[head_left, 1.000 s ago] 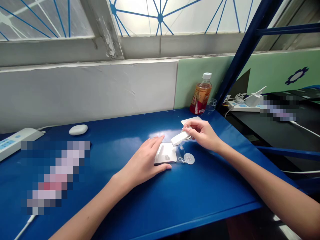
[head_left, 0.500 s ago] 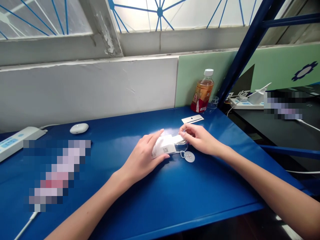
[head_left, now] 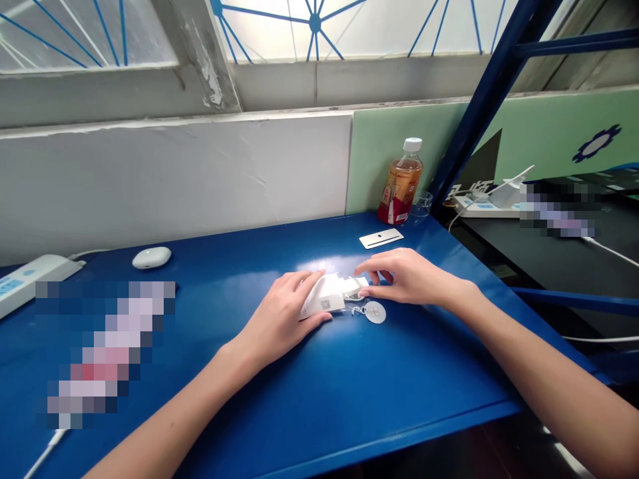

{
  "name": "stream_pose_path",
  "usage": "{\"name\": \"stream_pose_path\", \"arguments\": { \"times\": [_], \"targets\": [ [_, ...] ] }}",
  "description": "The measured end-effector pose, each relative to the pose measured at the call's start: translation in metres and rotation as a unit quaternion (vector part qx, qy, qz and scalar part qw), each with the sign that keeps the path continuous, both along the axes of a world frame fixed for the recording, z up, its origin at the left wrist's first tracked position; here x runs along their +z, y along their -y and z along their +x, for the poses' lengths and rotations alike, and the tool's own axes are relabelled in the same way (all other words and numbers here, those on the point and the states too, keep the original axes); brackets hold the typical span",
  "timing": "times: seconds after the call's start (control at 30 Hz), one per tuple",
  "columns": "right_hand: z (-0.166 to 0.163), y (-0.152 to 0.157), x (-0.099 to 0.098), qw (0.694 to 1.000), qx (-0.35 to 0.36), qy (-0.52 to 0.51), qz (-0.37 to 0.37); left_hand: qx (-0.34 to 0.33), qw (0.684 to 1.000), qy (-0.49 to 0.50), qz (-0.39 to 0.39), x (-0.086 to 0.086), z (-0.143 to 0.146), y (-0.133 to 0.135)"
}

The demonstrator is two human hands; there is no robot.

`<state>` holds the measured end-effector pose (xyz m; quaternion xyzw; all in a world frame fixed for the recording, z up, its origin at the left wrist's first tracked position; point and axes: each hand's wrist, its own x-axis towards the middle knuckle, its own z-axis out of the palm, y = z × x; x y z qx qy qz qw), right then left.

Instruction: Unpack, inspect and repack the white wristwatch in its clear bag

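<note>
My left hand (head_left: pixel 279 319) grips a small white box (head_left: pixel 324 296) tilted up off the blue table (head_left: pixel 309 399), fingers and thumb wrapped around its left side. My right hand (head_left: pixel 409 278) rests at the box's right end, fingertips pinched on a small white part (head_left: pixel 358 286) sticking out of it. A round clear tag on a short bead chain (head_left: pixel 373 312) lies on the table just below my right hand.
A white card (head_left: pixel 381 238) lies behind my right hand. A bottle of amber drink (head_left: pixel 400 183) and a clear cup (head_left: pixel 422 203) stand at the back right by a blue rack post. At left are a white pebble-shaped device (head_left: pixel 151 257) and a power strip (head_left: pixel 24 283).
The white box was lying flat under my left hand; now it is tilted up and gripped. My right hand brought the small white part down from above into the box's right end.
</note>
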<state>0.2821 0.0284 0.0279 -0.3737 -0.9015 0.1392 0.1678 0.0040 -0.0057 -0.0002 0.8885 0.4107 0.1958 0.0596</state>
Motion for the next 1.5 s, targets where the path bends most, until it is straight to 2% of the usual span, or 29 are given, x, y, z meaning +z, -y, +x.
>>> {"name": "stream_pose_path", "arguments": {
  "times": [0.2,0.33,0.5,0.7,0.97,1.07,1.27,1.5],
  "targets": [
    [-0.009,0.0,-0.011,1.0,-0.01,-0.013,-0.019,-0.004,1.0,-0.002,0.004,0.002,0.001,0.0],
    [-0.017,0.003,-0.019,0.999,-0.021,-0.03,0.004,-0.004,1.0,-0.002,-0.001,0.004,0.003,0.001],
    [-0.011,0.003,-0.012,0.999,-0.025,-0.029,0.018,0.005,1.0,-0.006,-0.007,0.004,0.004,0.001],
    [-0.008,0.004,0.0,0.999,-0.012,-0.038,-0.026,0.004,1.0,-0.003,-0.007,0.005,0.003,0.002],
    [-0.02,0.011,-0.006,0.988,0.001,-0.119,-0.101,-0.002,1.0,0.005,-0.03,0.002,0.003,0.003],
    [-0.02,0.012,-0.006,0.98,-0.011,-0.14,-0.139,-0.001,0.999,0.006,-0.037,0.002,0.004,0.004],
    [-0.011,0.01,0.004,0.98,-0.056,-0.126,-0.142,-0.006,0.999,0.001,-0.032,0.003,0.007,0.006],
    [-0.018,0.013,-0.002,0.971,-0.016,-0.14,-0.193,-0.012,0.999,-0.007,-0.029,0.004,0.007,0.006]
  ]
}}
